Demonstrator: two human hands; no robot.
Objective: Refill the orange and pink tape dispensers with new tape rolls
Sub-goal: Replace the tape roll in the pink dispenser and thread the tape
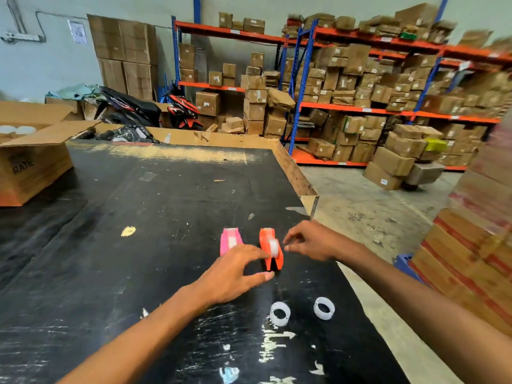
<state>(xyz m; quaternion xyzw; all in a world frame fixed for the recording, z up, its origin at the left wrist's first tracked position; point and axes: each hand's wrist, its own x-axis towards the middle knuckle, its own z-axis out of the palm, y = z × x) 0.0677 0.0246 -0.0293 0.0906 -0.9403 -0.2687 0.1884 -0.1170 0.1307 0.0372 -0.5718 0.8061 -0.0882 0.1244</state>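
An orange tape dispenser [270, 250] stands on the black table [138, 217] with a clear tape roll seated in it. A pink dispenser [230, 239] stands just to its left, also with tape visible in it. My left hand [235, 275] reaches in from the lower left, its fingertips touching the near end of the orange dispenser and partly covering the pink one. My right hand [310, 242] hovers just right of the orange dispenser, fingers spread, holding nothing. Two white empty tape cores [280, 314] [324, 308] lie nearer to me on the table.
An open cardboard box [30, 162] sits at the table's left. The table's right edge [313, 200] drops to a concrete floor. Stacked cartons [476, 245] stand at the right, and shelving full of boxes [360, 92] lines the back wall.
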